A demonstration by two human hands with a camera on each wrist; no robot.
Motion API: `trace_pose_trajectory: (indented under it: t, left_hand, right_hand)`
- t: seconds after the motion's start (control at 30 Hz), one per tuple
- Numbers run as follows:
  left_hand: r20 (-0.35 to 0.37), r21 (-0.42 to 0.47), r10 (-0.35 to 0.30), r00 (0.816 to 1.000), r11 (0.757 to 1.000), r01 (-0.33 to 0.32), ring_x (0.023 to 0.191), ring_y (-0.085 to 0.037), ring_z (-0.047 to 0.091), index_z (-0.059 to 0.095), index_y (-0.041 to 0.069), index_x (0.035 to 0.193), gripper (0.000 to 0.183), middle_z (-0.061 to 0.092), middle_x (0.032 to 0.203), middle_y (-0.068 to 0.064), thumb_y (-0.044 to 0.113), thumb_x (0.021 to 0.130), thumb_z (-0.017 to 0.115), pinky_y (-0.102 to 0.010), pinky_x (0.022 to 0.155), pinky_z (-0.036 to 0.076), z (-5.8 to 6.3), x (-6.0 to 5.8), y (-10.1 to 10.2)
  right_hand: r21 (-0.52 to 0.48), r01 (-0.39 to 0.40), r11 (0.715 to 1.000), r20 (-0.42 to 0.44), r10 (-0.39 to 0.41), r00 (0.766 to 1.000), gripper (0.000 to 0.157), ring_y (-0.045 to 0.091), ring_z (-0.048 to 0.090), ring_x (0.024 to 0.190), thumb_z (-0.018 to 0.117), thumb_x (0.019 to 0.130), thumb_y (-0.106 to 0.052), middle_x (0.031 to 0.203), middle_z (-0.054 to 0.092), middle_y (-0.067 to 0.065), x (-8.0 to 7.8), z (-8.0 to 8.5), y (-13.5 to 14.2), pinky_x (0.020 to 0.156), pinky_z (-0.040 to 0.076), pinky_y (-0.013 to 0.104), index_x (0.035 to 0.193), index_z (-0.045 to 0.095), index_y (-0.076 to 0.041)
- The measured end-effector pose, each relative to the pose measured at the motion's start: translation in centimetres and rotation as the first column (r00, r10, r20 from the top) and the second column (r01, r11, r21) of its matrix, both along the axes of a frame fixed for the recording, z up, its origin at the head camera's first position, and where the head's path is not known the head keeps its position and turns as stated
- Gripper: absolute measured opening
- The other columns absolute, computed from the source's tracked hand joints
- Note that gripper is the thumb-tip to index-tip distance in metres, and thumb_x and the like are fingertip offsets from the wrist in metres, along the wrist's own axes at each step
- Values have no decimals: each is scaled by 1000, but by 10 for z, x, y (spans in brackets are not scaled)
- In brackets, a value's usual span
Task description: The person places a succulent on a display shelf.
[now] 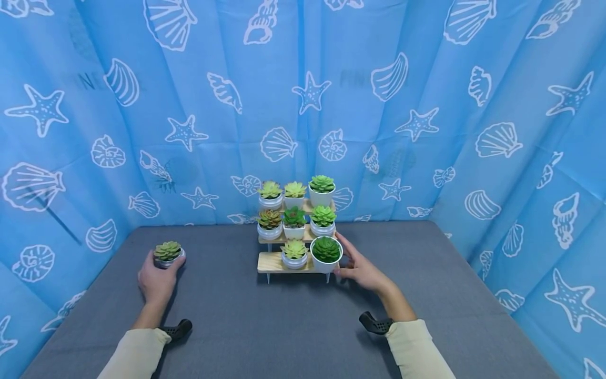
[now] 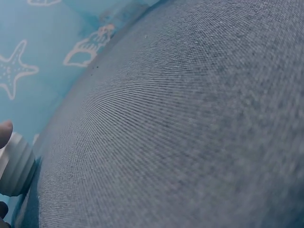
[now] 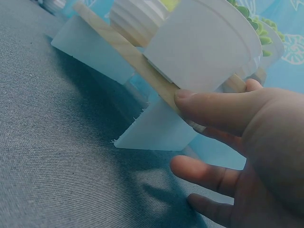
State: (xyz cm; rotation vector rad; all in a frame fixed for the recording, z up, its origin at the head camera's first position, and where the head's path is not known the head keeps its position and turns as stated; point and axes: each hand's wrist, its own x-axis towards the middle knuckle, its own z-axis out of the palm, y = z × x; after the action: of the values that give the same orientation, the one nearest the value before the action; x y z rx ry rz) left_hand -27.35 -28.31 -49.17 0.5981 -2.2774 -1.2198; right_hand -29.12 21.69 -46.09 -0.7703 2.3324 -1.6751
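Observation:
On the left of the table, my left hand (image 1: 158, 281) grips a small potted succulent (image 1: 168, 252) in a ribbed white pot. The left wrist view catches only that pot's ribbed side (image 2: 16, 164) and a fingertip. A wooden tiered plant stand (image 1: 272, 262) in the middle holds several potted succulents. My right hand (image 1: 362, 269) is at its right end, beside a dark green succulent in a plain white pot (image 1: 326, 250) on the lowest tier. Its thumb (image 3: 213, 109) lies against the shelf's end near the pot's base, and the other fingers extend loosely.
Grey cloth covers the table (image 1: 303, 326). A blue curtain (image 1: 284, 105) with shells and starfish hangs behind and at the sides. Translucent legs (image 3: 156, 128) hold up the lowest shelf. Pots on the middle and top tiers stand close together.

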Motion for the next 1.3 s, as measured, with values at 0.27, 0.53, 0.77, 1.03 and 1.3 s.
trace_pose_trajectory:
  t: [0.27,0.53,0.77,1.03,1.3]
  left_hand:
    - [0,-6,42,999,999,-42,123,-48,37,38,-4,145,76,45,138,-29,35,89,70,-59,100,25,0,0,2]
    - [36,19,40,999,999,-41,124,-49,36,37,-7,144,77,44,137,-32,37,90,68,-60,102,24,0,-1,1]
    - [72,27,22,997,999,-24,128,-48,38,37,-7,144,78,44,139,-31,41,91,66,-60,105,26,2,-3,0]
    - [83,21,4,997,1000,-6,125,-46,42,40,-7,142,75,49,135,-31,37,89,70,-58,103,30,6,-1,12]
    - [53,24,-91,994,996,90,124,-43,46,41,-7,142,77,50,134,-30,39,88,72,-57,101,35,13,7,31]
  right_hand:
    - [4,-5,1000,-8,5,1000,93,42,49,115,64,89,5,156,19,22,0,0,0,73,52,36,158,7,-21]
    - [3,-4,1000,-1,4,1000,92,43,44,123,64,89,4,157,18,21,0,0,1,75,51,36,158,8,-20]
    - [-2,-12,1000,-4,12,1000,92,42,51,112,64,89,4,156,19,24,0,0,1,73,52,35,158,8,-20]
    - [3,-5,1000,6,5,1000,93,43,47,119,64,89,4,157,18,23,0,1,1,76,52,37,158,8,-21]
    - [10,-4,1000,-6,4,1000,93,42,51,112,65,89,4,155,21,24,-1,-1,2,74,52,36,158,8,-21]
